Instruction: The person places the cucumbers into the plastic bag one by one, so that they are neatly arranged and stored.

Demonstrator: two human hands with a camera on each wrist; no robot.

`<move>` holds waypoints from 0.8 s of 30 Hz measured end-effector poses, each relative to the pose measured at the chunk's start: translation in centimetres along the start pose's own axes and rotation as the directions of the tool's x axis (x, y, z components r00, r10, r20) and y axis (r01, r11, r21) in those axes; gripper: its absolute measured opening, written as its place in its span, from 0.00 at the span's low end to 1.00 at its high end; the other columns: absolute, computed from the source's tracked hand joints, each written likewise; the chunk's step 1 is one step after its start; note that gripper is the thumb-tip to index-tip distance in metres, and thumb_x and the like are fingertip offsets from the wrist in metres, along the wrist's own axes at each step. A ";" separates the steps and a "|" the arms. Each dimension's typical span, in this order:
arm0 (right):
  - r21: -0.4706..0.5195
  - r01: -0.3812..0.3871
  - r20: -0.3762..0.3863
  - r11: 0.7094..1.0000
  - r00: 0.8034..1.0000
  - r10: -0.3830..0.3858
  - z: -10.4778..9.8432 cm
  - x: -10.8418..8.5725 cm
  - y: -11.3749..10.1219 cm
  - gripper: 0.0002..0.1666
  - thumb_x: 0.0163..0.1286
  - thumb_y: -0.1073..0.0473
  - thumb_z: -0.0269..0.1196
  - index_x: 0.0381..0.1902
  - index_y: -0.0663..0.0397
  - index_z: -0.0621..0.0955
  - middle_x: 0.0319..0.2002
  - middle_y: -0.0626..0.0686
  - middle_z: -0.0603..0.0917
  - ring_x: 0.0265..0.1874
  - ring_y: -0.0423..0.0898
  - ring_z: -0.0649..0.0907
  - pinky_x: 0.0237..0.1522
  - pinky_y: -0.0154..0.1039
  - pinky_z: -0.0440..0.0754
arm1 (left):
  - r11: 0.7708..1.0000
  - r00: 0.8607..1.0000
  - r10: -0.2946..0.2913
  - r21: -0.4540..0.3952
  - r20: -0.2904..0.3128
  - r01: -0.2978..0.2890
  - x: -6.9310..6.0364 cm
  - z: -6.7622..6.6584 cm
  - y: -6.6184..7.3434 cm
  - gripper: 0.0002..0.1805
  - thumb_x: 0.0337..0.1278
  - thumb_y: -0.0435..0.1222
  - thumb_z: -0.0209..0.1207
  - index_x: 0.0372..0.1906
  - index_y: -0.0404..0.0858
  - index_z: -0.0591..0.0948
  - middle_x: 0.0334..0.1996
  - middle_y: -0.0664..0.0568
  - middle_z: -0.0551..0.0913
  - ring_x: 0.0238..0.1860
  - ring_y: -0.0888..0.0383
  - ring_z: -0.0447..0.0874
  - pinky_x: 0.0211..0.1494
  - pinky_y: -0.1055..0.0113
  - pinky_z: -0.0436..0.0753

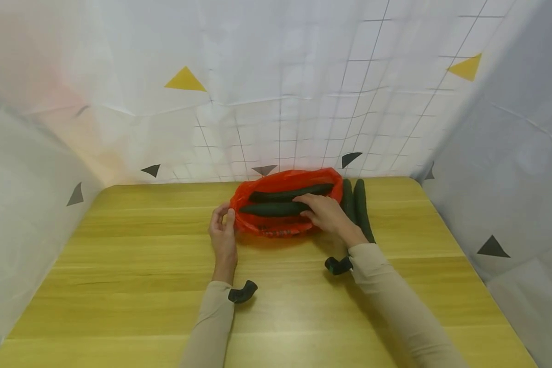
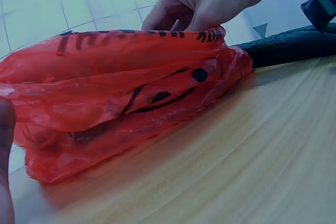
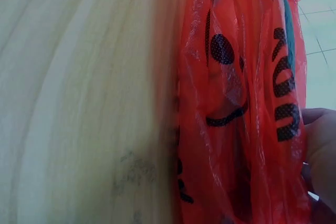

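A red plastic bag [image 1: 257,224] with black print lies at the back middle of the table, its mouth spread open. Inside it are two dark green cucumbers, a far cucumber [image 1: 276,197] and a near cucumber [image 1: 271,209], lying side by side. At the bag's left end, my left hand [image 1: 223,235] pinches the rim between thumb and fingers. My right hand [image 1: 328,214] reaches over the bag's right side and grips the right end of the near cucumber. In the left wrist view the bag's wall [image 2: 131,93] hides the right fingertips.
Two more cucumbers lie on the table just right of the bag, an inner cucumber [image 1: 348,202] and an outer cucumber [image 1: 361,207], partly behind the right wrist. White sheeting [image 1: 280,138] with grid lines stands behind the wooden table [image 1: 156,266].
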State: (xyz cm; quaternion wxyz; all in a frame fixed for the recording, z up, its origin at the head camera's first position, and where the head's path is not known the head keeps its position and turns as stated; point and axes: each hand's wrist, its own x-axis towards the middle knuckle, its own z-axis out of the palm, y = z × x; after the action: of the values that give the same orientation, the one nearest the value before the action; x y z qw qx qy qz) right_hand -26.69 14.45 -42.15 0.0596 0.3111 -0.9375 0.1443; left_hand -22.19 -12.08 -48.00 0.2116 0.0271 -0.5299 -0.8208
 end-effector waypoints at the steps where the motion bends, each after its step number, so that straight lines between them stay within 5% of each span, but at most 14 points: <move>1: -0.003 -0.007 0.007 1.000 1.000 0.007 0.0 0.1 -0.1 0.23 0.65 0.58 0.63 0.59 0.46 0.76 0.53 0.51 0.82 0.47 0.50 0.83 0.48 0.50 0.81 | 1.000 1.000 -0.002 -0.006 -0.001 0.002 0.0 0.0 0.0 0.21 0.59 0.39 0.61 0.53 0.32 0.74 0.44 0.53 0.76 0.37 0.64 0.75 0.34 0.78 0.76; 24: -0.019 -0.100 0.066 0.995 0.993 0.101 0.6 2.0 -0.4 0.22 0.65 0.56 0.63 0.57 0.48 0.77 0.52 0.52 0.83 0.47 0.53 0.83 0.45 0.52 0.81 | 1.000 1.000 -0.005 -0.006 0.023 0.005 -0.1 0.1 0.2 0.20 0.60 0.38 0.60 0.52 0.30 0.74 0.43 0.53 0.75 0.40 0.64 0.76 0.39 0.77 0.78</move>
State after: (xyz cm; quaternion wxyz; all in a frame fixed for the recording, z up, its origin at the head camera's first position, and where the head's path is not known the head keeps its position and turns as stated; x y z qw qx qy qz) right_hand -28.06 12.79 -42.24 0.0234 0.2676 -0.9545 0.1295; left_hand -22.07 -12.02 -47.84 0.2035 0.0184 -0.5297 -0.8232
